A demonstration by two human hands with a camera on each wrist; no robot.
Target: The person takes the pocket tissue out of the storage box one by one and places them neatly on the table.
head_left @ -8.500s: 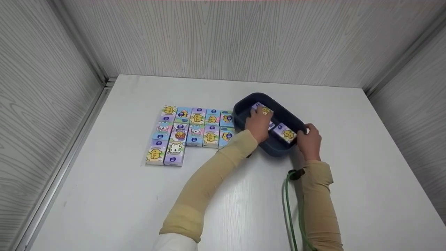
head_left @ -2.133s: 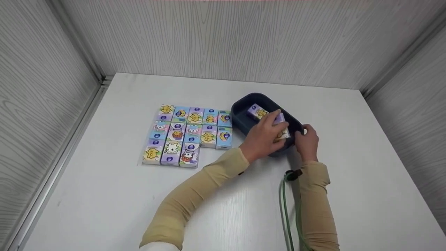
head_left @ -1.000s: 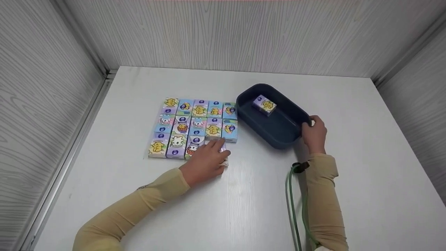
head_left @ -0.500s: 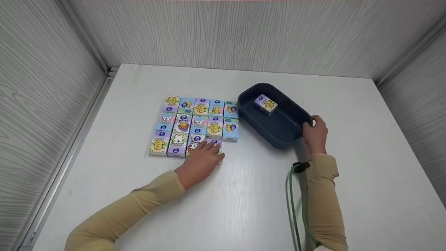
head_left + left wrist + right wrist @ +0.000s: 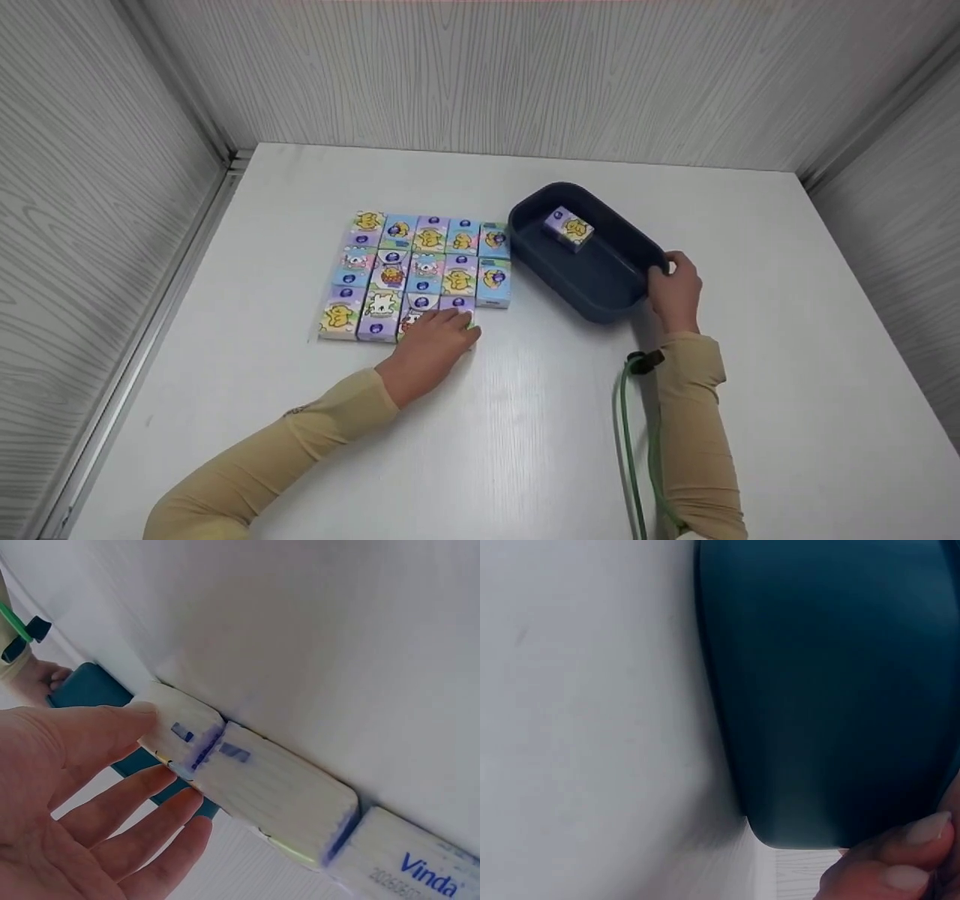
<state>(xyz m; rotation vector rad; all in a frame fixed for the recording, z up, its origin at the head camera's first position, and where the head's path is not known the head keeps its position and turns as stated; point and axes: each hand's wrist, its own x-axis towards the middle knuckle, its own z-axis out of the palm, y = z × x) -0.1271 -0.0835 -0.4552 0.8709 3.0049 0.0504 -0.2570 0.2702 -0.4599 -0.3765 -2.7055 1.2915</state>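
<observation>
Small printed tissue packs (image 5: 424, 274) lie flat in tight rows at centre left. Over the front row, my left hand (image 5: 431, 349) rests its fingers on the right-end tissue pack (image 5: 460, 302), hiding most of that one and part of its neighbour. In the left wrist view, the thumb touches the pack's end (image 5: 176, 724) while the other fingers stretch along its top edge. My right hand (image 5: 676, 292) grips the near right end of a dark blue tub (image 5: 559, 283), thumb over the rim. Inside the tub lies one purple tissue pack (image 5: 570, 227).
A green cable (image 5: 626, 442) with a black clip (image 5: 643, 363) runs beside my right forearm. The white tabletop (image 5: 525, 450) meets grey wood-grain walls (image 5: 480, 75) at the back and sides. The tub's left corner sits right beside the back rows of packs.
Earlier, my left hand took a tissue pack from the tub and set it at the right end of the front row. It has barely moved in the last half second. My right hand stays on the tub.
</observation>
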